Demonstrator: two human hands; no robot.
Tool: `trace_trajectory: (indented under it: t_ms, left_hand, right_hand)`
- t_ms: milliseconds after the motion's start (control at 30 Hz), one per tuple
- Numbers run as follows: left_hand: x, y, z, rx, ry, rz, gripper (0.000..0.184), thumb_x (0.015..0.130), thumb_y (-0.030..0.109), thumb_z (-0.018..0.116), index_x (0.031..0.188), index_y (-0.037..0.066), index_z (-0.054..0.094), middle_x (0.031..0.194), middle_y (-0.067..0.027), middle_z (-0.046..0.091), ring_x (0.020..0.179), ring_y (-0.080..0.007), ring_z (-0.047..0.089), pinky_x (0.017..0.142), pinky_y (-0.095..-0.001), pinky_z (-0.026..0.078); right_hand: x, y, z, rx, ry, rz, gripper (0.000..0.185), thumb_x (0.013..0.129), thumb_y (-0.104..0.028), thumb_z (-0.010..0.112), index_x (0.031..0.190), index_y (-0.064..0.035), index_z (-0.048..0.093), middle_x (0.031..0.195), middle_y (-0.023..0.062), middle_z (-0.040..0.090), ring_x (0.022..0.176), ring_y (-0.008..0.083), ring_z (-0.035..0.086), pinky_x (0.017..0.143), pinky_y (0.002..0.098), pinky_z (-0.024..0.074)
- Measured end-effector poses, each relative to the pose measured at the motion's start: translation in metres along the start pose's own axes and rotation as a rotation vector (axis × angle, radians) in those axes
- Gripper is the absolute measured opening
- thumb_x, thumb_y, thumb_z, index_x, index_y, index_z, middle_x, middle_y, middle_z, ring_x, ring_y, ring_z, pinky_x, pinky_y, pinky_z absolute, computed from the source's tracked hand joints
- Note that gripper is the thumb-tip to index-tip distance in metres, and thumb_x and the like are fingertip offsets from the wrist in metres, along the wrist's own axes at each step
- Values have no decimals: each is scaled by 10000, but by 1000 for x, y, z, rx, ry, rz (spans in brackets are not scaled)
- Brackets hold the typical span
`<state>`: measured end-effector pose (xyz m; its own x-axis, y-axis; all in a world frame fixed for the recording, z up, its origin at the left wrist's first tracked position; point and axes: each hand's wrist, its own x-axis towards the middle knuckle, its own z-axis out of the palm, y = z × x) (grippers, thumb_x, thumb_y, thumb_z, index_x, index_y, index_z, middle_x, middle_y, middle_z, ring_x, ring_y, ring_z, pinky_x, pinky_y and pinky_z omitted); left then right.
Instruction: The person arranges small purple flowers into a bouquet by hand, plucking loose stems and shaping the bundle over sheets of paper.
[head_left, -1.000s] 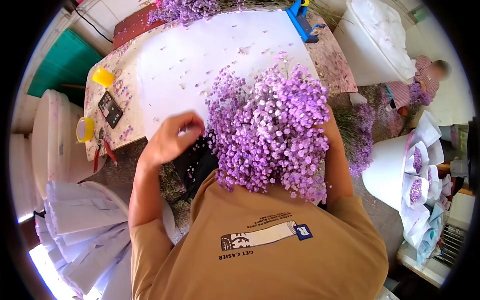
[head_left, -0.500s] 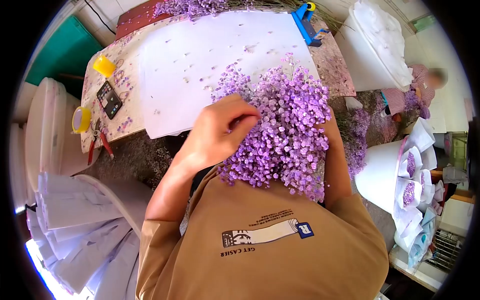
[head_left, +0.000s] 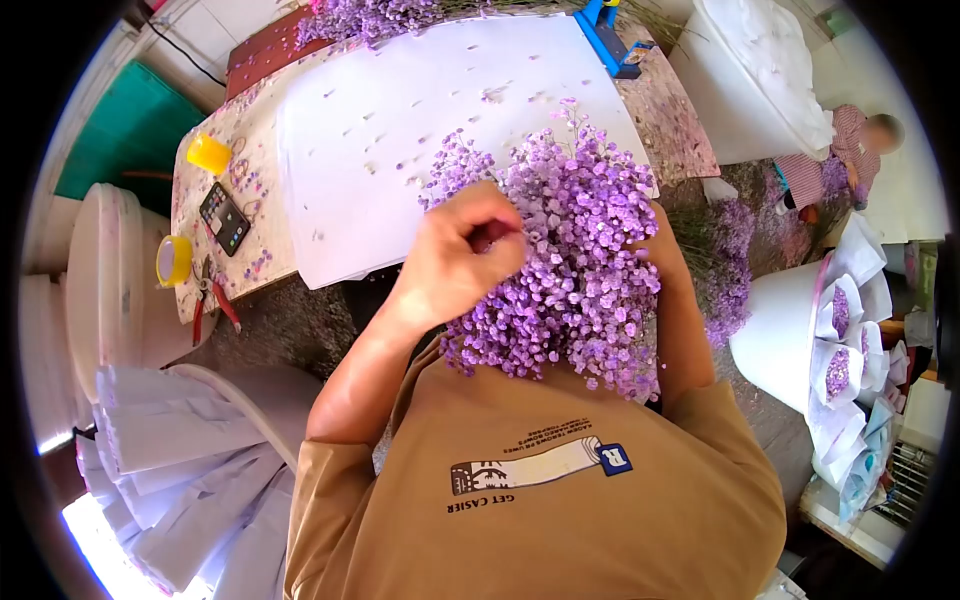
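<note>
A full bunch of purple baby's breath [head_left: 580, 250] is held up in front of my chest, its blossoms facing me. My right hand [head_left: 655, 245] grips the bunch from its right side; the fingers and most of the stems are hidden behind the blossoms. At the left edge of the flowers, my left hand [head_left: 465, 250] is closed, fingers curled round towards the thumb. Whatever may be inside that curl does not show. Beyond the bunch, white paper sheets [head_left: 390, 130] lie on the worktable [head_left: 265, 110], dotted with fallen petals.
On the table are a phone [head_left: 224, 218], yellow tape rolls [head_left: 208, 154], red-handled pliers [head_left: 214, 300] and a blue tape dispenser [head_left: 607, 45]. White buckets [head_left: 775, 325] with paper-wrapped flowers stand right. Folded paper [head_left: 170, 420] fills a left container. Another person [head_left: 850, 150] sits far right.
My left hand has turned slightly and its curl faces me more, still beside the blossoms. The bunch and my right hand keep nearly the same place. The whole view has shifted a little.
</note>
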<state>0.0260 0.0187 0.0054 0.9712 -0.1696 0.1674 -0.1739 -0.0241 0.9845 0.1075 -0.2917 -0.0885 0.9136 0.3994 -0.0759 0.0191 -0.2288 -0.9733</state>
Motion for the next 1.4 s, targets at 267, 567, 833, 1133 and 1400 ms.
trace_trajectory:
  t_ms: [267, 567, 833, 1133, 1400]
  left_hand:
    - [1, 2, -8, 65, -45, -172, 142, 910, 69, 551, 963, -1, 663, 782, 23, 579, 662, -44, 450, 570, -226, 338]
    - [2, 5, 5, 424, -44, 15, 169, 828, 13, 748, 990, -2, 703, 810, -40, 606, 707, -114, 534, 633, -272, 429]
    - [8, 5, 1, -274, -47, -218, 82, 1012, 97, 571, 1019, 19, 593, 856, -6, 574, 673, -77, 480, 595, -202, 375]
    - [30, 21, 42, 427, -185, 65, 177, 859, 11, 741, 1009, 16, 646, 809, -6, 575, 723, -84, 532, 621, -262, 438]
    - [-8, 4, -32, -11, 55, -63, 149, 1011, 101, 565, 920, -13, 593, 843, -33, 586, 809, -127, 534, 783, -271, 447]
  right_hand:
    - [-1, -1, 0, -101, 27, 12, 866, 607, -122, 813, 1401, 49, 513, 1273, 151, 659, 1165, 219, 604, 1060, 356, 431]
    - [-1, 0, 1, 13, -26, 38, 914, 622, -134, 853, 1437, 40, 479, 1319, 135, 635, 1198, 221, 586, 1079, 357, 421]
    - [-4, -8, 4, -48, 5, 15, 923, 628, -135, 874, 1435, 55, 471, 1339, 162, 615, 1228, 229, 572, 1092, 370, 415]
    - [-2, 2, 5, 48, -41, -29, 851, 657, -145, 847, 1408, 46, 496, 1289, 132, 651, 1190, 203, 604, 1073, 358, 444]
    - [-3, 29, -16, -170, 61, 15, 905, 611, -144, 843, 1426, 29, 489, 1281, 131, 640, 1161, 228, 594, 1045, 371, 438]
